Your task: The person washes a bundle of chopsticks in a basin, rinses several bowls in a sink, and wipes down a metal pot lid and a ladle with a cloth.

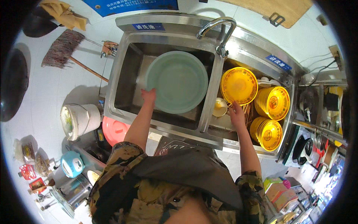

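A round pale green basin (179, 81) holding cloudy liquid sits in the left bay of a steel sink. My left hand (149, 95) is at the basin's lower left rim, thumb near the edge; whether it grips the rim is unclear. In the right bay my right hand (237, 112) reaches the near edge of a stack of yellow patterned bowls (239, 86), its fingertips at the rim. A small cream cup (219, 107) lies just left of that hand. Further right stand two more stacks of yellow bowls (277, 103), (269, 136), tilted on their sides, with chopsticks (247, 113) between.
A chrome faucet (223, 36) rises behind the divider between the bays. White spoons or small dishes (267, 81) lie at the back of the right bay. Left of the sink are a white bucket (84, 119), a pink basin (114, 130) and a mop (63, 49).
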